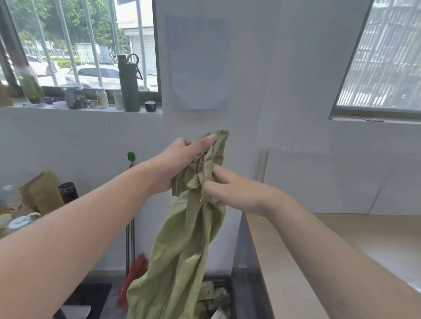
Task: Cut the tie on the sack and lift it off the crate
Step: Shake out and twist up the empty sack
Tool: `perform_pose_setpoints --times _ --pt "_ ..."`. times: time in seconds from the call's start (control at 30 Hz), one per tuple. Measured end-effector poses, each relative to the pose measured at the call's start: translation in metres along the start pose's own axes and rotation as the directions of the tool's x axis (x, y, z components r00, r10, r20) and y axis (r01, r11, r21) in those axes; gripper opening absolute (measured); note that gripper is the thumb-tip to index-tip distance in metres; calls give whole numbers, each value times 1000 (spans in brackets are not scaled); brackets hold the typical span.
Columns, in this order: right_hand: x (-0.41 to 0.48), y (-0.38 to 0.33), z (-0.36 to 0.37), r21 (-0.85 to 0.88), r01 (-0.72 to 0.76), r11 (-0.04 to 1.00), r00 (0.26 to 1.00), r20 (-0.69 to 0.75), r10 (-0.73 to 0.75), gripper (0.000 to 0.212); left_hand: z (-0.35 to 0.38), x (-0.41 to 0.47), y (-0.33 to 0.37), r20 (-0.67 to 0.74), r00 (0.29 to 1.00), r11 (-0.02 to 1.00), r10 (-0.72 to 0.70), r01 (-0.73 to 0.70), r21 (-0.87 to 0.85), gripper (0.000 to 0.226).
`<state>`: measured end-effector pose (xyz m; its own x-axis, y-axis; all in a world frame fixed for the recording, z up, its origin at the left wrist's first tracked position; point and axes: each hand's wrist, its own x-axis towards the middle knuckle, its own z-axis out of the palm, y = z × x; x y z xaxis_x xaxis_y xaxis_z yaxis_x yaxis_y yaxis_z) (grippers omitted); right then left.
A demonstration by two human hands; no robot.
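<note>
The wall ahead is white and lit by daylight. The left window has vertical bars, with trees and parked cars beyond. Its sill carries a dark green bottle, jars and small containers. The right window shows a pale grille outside. A light wooden surface runs along the right side, with a white panel set against the wall behind it. The floor is grey. Cups stand at lower left near a brown paper bag.

There is one left hand, one right hand, one green sack between them, one black crate below them, and one tall green bottle and two small white bottles above to their left.
</note>
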<state>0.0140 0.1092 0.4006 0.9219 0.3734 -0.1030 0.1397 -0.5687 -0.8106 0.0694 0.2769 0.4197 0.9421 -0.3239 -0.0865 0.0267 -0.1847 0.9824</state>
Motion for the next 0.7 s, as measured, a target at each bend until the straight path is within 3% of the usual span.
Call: perform_pose_setpoints --times 0.13,0.2,0.27,0.3,0.37,0.43,0.5,0.53,0.63,0.7 --pt "-16 -12 0 -187 49 981 992 124 -26 53 0 -7 3 -86 996 993 7 3 115 64" --pt "-25 -20 -3 -212 87 973 981 190 -46 67 2 -12 7 -117 991 987 58 -40 154 45" --pt "-29 -22 -9 -184 162 969 974 190 -126 63 0 -18 11 -126 987 984 101 -81 157 43" --pt "-30 -21 -12 -163 213 963 973 130 -193 52 -1 -21 13 -118 986 984 115 -96 150 45" --pt "-25 -13 -18 -178 312 933 927 -160 -340 29 -5 -29 17 -86 988 982 132 -118 150 47" --pt "-23 -3 -26 -304 365 880 775 -425 -468 20 -9 -35 22 -59 988 977 145 -134 165 48" --pt "-24 5 -32 -531 305 791 633 -508 -585 38 -13 -40 28 -24 988 972 151 -144 183 48" --pt "-24 9 -33 -639 232 733 606 -495 -623 53 -15 -42 30 6 989 971 149 -148 186 48" --pt "-27 17 -32 -800 106 590 649 -394 -651 95 -21 -50 37 147 977 966 152 -178 185 49" --pt "-27 15 -28 -761 148 632 732 -346 -587 113 -21 -54 41 246 957 960 156 -206 190 52"
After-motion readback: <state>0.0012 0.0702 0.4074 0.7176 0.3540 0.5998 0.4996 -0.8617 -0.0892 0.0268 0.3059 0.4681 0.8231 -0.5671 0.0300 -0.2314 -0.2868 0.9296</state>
